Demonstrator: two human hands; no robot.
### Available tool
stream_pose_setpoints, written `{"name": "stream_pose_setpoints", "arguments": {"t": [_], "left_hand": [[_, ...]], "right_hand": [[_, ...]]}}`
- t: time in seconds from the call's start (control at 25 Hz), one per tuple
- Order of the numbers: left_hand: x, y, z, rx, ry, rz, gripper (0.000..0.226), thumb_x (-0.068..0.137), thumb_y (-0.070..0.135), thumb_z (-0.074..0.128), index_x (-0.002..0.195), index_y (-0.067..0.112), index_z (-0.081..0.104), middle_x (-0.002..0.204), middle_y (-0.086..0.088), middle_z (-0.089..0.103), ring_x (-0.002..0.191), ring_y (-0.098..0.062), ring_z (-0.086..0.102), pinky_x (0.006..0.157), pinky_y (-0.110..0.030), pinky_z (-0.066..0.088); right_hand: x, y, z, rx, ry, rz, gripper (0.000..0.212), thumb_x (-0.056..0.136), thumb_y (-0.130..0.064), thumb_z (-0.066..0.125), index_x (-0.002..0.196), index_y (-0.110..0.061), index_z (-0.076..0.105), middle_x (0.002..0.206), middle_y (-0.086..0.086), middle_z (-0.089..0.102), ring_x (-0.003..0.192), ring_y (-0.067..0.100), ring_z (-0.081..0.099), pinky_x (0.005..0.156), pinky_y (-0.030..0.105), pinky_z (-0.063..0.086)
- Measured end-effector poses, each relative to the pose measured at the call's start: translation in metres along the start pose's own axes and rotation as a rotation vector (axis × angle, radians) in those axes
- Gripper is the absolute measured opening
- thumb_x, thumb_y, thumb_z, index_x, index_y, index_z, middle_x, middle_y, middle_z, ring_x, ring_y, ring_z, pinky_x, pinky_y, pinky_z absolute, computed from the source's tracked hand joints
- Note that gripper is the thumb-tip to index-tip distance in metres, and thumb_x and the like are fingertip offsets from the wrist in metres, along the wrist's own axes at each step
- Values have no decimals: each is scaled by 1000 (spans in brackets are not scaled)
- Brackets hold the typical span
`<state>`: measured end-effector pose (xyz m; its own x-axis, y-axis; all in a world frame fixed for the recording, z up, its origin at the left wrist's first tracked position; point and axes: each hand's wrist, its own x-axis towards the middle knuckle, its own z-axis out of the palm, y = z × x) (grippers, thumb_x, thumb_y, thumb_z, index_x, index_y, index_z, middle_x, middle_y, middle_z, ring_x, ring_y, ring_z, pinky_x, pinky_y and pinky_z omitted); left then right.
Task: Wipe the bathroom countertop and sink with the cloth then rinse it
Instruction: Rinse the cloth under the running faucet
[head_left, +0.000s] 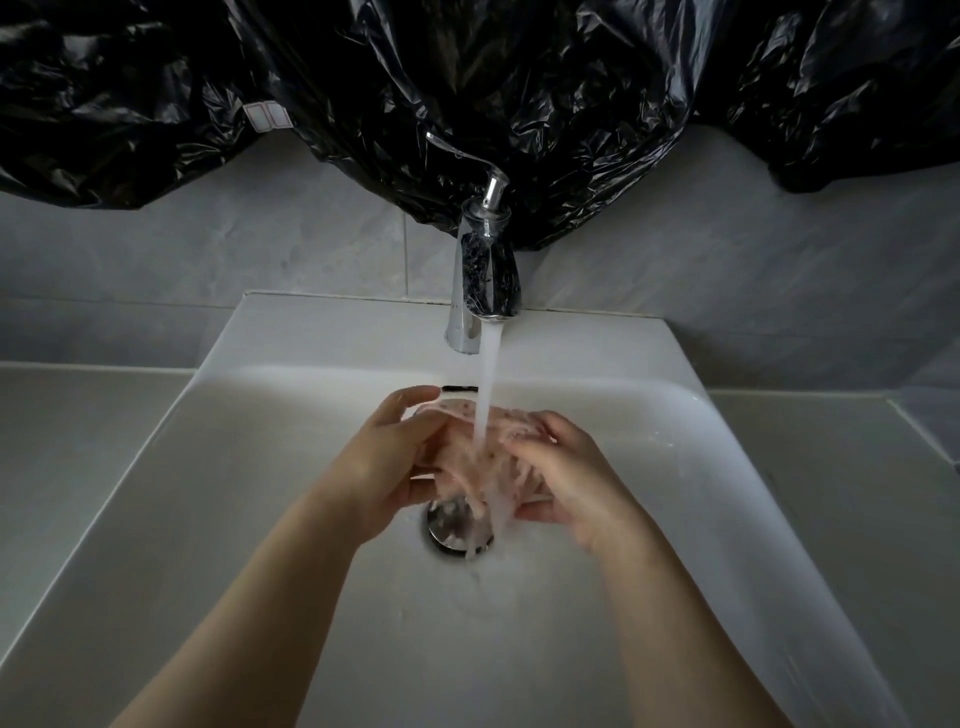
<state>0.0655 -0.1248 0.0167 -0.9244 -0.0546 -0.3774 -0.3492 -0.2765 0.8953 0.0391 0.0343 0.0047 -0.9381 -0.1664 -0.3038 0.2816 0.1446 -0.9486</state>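
White sink (208, 519) fills the near view. Above its drain (452, 527), left hand (384, 467) and right hand (566, 483) curl their fingers round the bunched pink cloth (485, 460), held under the stream (489, 364) from the tap (483, 280). Its long axis appears vertical, lower end pointing drainward, though blur obscures this. Recommended: knead, unfold, and turn every face into the flow.

crumpled black plastic (519, 78) hangs across the top, covering the upper wall. a small white label (261, 115) with red outlines sits on its left part. grey marbled tiles (260, 249) show below. its lowest fold drops behind the chrome tap (485, 280).
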Motion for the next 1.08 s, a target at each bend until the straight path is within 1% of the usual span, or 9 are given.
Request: {"name": "stream_pose_setpoints", "arguments": {"t": [0.16, 0.28, 0.44, 0.6, 0.68, 0.84, 0.96, 1.04, 1.08], "left_hand": [[5, -18, 13, -185, 60, -109, 23, 97, 28, 42, 81, 19, 56, 55, 1, 54, 47, -11, 51, 46, -19, 43], [-3, -26, 26, -522, -47, -122, 17, 83, 34, 49, 77, 19, 51, 68, -1, 53, 60, -12, 55, 53, -23, 41], [-7, -27, 46, -17, 52, -152, 32, 99, 24, 36, 74, 10, 51, 36, 1, 36, 24, -11, 32, 34, -14, 21], [-3, -26, 40, 32, 82, -52, 39, 103, 25, 25, 71, 17, 46, 33, 11, 51, 29, 0, 48, 32, -16, 42], [-6, -22, 41, -88, 46, -97, 41, 102, 27, 27, 66, 18, 43, 31, 9, 48, 27, -1, 46, 30, -16, 39], [-9, -11, 43, -62, -116, -141, 48, 98, 37, 40, 57, 13, 45, 35, 3, 34, 22, -8, 26, 30, -9, 18], [-4, -5, 17, 112, -174, 45, 18, 86, 23, 63, 87, 6, 58, 58, -10, 56, 45, -16, 54, 45, -18, 42], [1, -5, -3, 74, -150, 60, 38, 74, 8, 71, 110, 6, 57, 92, -14, 68, 80, -22, 67, 73, -30, 54], [3, -3, -7, -24, -119, 45, 37, 76, 2, 67, 112, 4, 56, 93, -14, 68, 79, -21, 67, 73, -30, 55]], "right_hand": [[-13, -4, 33, -56, -52, -234, 14, 68, -20, 62, 74, -24, 50, 66, -8, 63, 63, 10, 59, 61, 25, 46], [-18, 3, 63, -347, 22, -390, 16, 70, -45, 56, 67, -30, 51, 90, -3, 69, 85, 11, 62, 73, 27, 48], [1, 3, 47, -140, 359, -266, 43, 88, -41, 57, 55, -14, 47, 61, 8, 57, 64, 23, 50, 64, 31, 40], [-15, -1, 50, -494, 178, -219, 36, 96, -43, 43, 85, -16, 65, 89, 7, 67, 92, 26, 58, 75, 28, 42], [-15, -5, 51, -542, 135, -272, 43, 95, -46, 37, 75, -15, 61, 74, 4, 59, 81, 25, 53, 67, 30, 40], [3, 5, 34, -376, 392, -72, 47, 94, -56, 34, 66, -20, 46, 69, -1, 54, 76, 25, 52, 66, 32, 39], [8, 5, 31, -172, 294, 60, 61, 79, -73, 37, 88, -15, 51, 75, 1, 61, 67, 25, 59, 60, 31, 46], [12, -1, 22, 123, 141, 37, 48, 86, -48, 58, 96, -1, 54, 73, 7, 62, 58, 21, 62, 52, 25, 46], [10, -5, 20, 236, 57, 22, 27, 88, -24, 63, 95, 1, 54, 72, 10, 62, 57, 19, 62, 51, 24, 46]]}}
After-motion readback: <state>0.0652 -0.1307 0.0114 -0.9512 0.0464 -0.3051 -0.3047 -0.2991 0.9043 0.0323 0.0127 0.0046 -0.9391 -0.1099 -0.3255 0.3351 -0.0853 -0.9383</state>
